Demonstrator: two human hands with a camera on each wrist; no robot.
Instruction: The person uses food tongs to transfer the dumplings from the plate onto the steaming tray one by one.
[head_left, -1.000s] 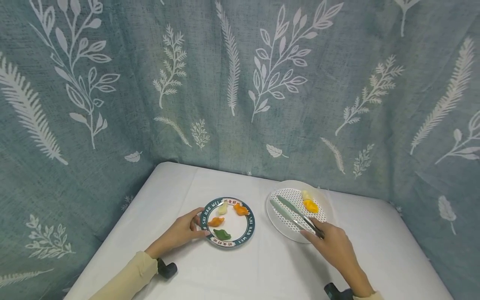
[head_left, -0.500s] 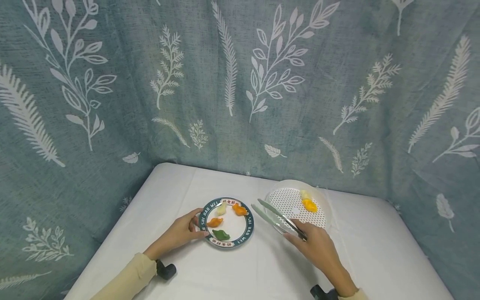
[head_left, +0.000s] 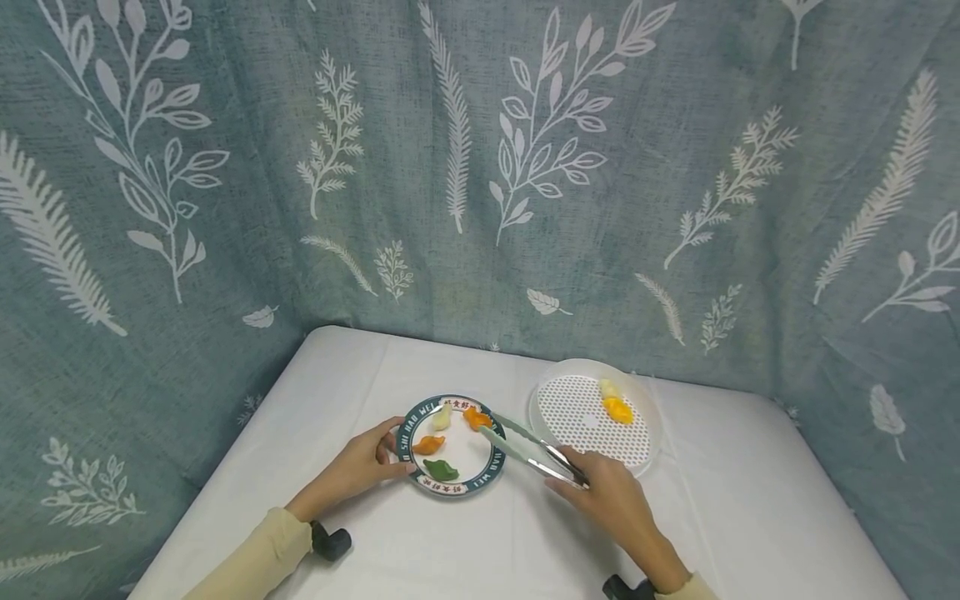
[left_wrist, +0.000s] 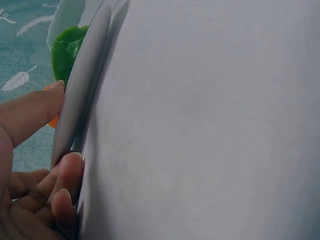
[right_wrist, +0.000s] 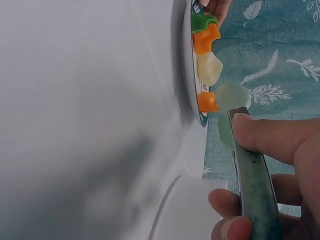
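On the white bench [head_left: 465, 550], your left hand [head_left: 360, 467] holds the near-left rim of the round plate with the dark lettered border [head_left: 495, 458]; its fingers are curled against the edge, thumb on top, as the left wrist view shows up close. Four dumplings lie on that plate: a pale one [head_left: 442, 416] and an orange one [head_left: 476, 417] at the far side, a second orange one [head_left: 428, 445] in the middle, and a green one [head_left: 441, 470] nearest you.

Your right hand [head_left: 607, 500] is closed round the handle end of the pale green tongs [head_left: 525, 450]. Their two arms stand slightly apart and hold nothing. The tips reach over the plate's right rim, just beside the far orange dumpling; the right wrist view shows them close to it, and whether they touch it cannot be told.

To the right of the plate, close by, sits a white perforated dish [head_left: 577, 412] carrying a yellow-orange dumpling [head_left: 618, 409] and a pale yellow one [head_left: 607, 388] at its far side. A leaf-patterned teal curtain [head_left: 480, 167] hangs behind the bench.
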